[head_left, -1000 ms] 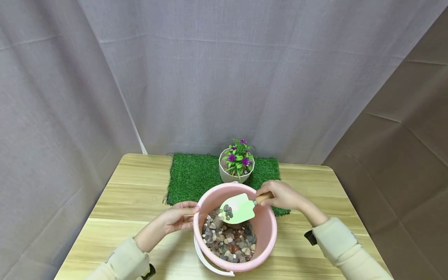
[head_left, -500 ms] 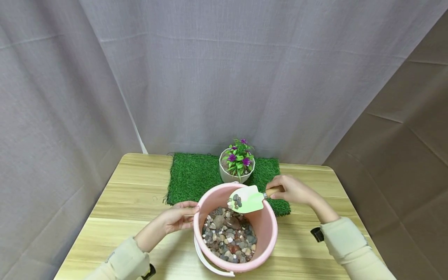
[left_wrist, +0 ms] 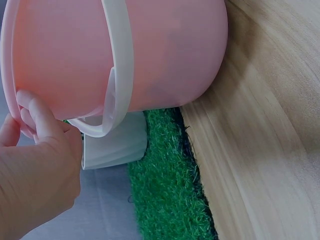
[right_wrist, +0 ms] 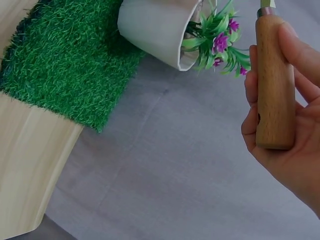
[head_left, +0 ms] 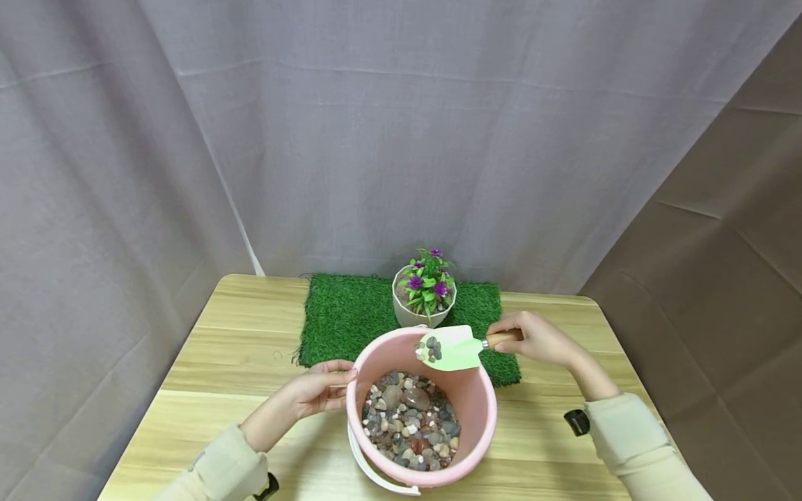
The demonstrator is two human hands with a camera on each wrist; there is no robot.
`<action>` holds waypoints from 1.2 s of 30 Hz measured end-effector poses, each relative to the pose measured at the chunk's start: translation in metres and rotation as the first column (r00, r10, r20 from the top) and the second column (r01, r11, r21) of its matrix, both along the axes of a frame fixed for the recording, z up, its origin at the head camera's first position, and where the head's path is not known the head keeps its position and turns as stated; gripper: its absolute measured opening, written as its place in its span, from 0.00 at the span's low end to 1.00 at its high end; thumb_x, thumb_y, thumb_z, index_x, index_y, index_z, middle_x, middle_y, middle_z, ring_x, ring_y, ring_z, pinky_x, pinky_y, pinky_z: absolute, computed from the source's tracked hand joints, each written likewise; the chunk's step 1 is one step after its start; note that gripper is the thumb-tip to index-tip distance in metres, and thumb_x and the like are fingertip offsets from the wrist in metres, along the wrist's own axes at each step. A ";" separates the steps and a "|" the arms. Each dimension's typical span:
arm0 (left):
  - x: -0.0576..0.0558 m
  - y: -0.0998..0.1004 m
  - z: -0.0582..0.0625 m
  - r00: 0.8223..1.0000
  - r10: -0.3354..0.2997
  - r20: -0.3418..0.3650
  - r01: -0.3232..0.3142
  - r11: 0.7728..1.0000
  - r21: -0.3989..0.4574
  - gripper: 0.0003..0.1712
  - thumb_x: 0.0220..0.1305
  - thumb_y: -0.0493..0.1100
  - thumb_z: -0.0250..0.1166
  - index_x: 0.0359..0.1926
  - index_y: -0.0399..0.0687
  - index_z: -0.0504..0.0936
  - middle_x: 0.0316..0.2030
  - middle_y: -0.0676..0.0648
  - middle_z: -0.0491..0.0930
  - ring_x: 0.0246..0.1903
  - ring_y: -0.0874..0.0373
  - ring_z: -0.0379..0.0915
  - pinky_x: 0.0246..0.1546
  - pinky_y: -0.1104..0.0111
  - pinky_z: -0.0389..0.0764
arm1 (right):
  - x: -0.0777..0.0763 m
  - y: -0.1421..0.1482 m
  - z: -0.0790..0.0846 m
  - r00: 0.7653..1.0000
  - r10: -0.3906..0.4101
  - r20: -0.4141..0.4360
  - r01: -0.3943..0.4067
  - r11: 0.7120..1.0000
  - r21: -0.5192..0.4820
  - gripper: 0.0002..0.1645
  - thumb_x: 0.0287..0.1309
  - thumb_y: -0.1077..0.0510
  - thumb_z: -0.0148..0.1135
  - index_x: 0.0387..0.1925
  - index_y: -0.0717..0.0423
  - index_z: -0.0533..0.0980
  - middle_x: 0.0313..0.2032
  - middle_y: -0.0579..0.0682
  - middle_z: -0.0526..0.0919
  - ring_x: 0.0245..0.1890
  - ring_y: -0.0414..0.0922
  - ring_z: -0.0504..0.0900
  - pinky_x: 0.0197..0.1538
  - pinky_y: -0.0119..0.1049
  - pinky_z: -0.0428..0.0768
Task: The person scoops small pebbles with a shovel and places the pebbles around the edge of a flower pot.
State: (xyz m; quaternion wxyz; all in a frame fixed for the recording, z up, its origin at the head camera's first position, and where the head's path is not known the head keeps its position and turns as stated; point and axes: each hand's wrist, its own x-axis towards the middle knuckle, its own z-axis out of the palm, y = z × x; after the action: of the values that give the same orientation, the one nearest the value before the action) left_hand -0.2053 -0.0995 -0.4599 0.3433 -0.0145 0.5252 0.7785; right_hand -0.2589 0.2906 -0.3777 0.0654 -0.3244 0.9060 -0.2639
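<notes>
My right hand [head_left: 532,339] grips the wooden handle [right_wrist: 276,85] of a light green trowel [head_left: 457,349]. A few small pebbles [head_left: 433,348] lie near the tip of its blade, which is over the far right rim of a pink bucket [head_left: 477,417]. Inside the bucket is a layer of mixed pebbles [head_left: 410,424], with two larger brown stones among them. On the bucket's left, my left hand [head_left: 321,390] pinches the rim between thumb and fingers, as the left wrist view also shows.
Just beyond the bucket, a white pot [head_left: 413,316] with a purple-flowered plant [head_left: 429,282] stands on a green turf mat [head_left: 351,313]. The bucket's white handle [head_left: 376,473] hangs down at its near left. Grey curtains [head_left: 401,139] rise behind the wooden table [head_left: 238,348].
The trowel and my right hand have moved up and to the right, from inside the bucket to its far right rim, with the pebbles still on the blade. My left hand stays put.
</notes>
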 end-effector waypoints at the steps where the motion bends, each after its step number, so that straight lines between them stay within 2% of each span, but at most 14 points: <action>1: 0.000 0.000 0.000 1.000 0.000 -0.001 0.000 1.000 -0.002 0.08 0.62 0.38 0.62 0.41 0.48 0.74 0.30 0.52 0.83 0.31 0.65 0.81 0.37 0.77 0.86 | 0.000 0.001 0.000 1.000 0.000 0.009 0.000 1.000 -0.008 0.14 0.50 0.65 0.67 0.41 0.65 0.81 0.33 0.54 0.84 0.25 0.32 0.73 0.27 0.25 0.78; 8: 0.000 0.000 0.000 1.000 -0.002 0.006 0.002 1.000 -0.004 0.09 0.62 0.38 0.62 0.43 0.47 0.74 0.30 0.52 0.83 0.31 0.65 0.80 0.36 0.77 0.86 | -0.001 0.008 -0.002 0.999 -0.017 0.029 0.018 1.000 -0.020 0.14 0.50 0.65 0.66 0.40 0.67 0.80 0.33 0.56 0.84 0.23 0.29 0.70 0.25 0.25 0.77; 14: -0.001 0.000 -0.002 1.000 0.001 0.012 -0.001 1.000 -0.005 0.08 0.61 0.39 0.63 0.41 0.49 0.75 0.29 0.52 0.83 0.30 0.66 0.80 0.36 0.77 0.86 | -0.004 0.016 -0.001 0.998 -0.047 0.030 0.049 0.998 -0.047 0.13 0.51 0.67 0.65 0.40 0.70 0.80 0.37 0.63 0.84 0.21 0.29 0.67 0.22 0.24 0.73; 18: -0.001 -0.001 -0.003 1.000 -0.002 0.013 0.002 1.000 -0.004 0.09 0.60 0.39 0.64 0.41 0.50 0.75 0.30 0.52 0.83 0.31 0.66 0.80 0.37 0.77 0.86 | -0.007 0.024 -0.002 0.995 -0.088 0.039 0.090 0.995 -0.047 0.14 0.51 0.68 0.65 0.41 0.71 0.79 0.40 0.67 0.83 0.22 0.31 0.71 0.23 0.25 0.76; 23: -0.001 -0.002 -0.003 1.000 0.001 0.009 -0.001 1.000 -0.005 0.08 0.61 0.39 0.63 0.41 0.49 0.75 0.29 0.52 0.83 0.30 0.66 0.80 0.36 0.77 0.86 | -0.011 0.033 -0.004 0.988 -0.147 0.037 0.148 0.988 -0.037 0.14 0.52 0.67 0.64 0.42 0.70 0.80 0.40 0.65 0.84 0.28 0.31 0.76 0.29 0.25 0.80; 31: 0.000 -0.001 -0.002 1.000 0.006 0.012 -0.006 1.000 -0.004 0.09 0.59 0.40 0.65 0.41 0.49 0.75 0.29 0.52 0.83 0.30 0.66 0.80 0.36 0.77 0.86 | -0.018 0.042 -0.009 0.981 -0.187 0.059 0.191 0.980 -0.063 0.13 0.54 0.67 0.63 0.41 0.72 0.79 0.36 0.63 0.85 0.27 0.30 0.75 0.27 0.25 0.79; 36: -0.001 -0.001 -0.002 1.000 0.002 0.009 -0.002 1.000 0.001 0.10 0.59 0.40 0.65 0.41 0.49 0.75 0.29 0.52 0.83 0.30 0.65 0.80 0.37 0.76 0.86 | -0.023 0.048 -0.011 0.975 -0.211 0.067 0.215 0.974 -0.064 0.15 0.55 0.65 0.64 0.42 0.73 0.79 0.37 0.65 0.84 0.26 0.30 0.73 0.26 0.24 0.76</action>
State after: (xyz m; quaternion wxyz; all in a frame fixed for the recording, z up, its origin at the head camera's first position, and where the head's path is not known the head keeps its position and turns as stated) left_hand -0.2066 -0.1004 -0.4621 0.3447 -0.0183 0.5234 0.7790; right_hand -0.2818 0.3385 -0.3887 0.0520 -0.2194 0.9232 -0.3111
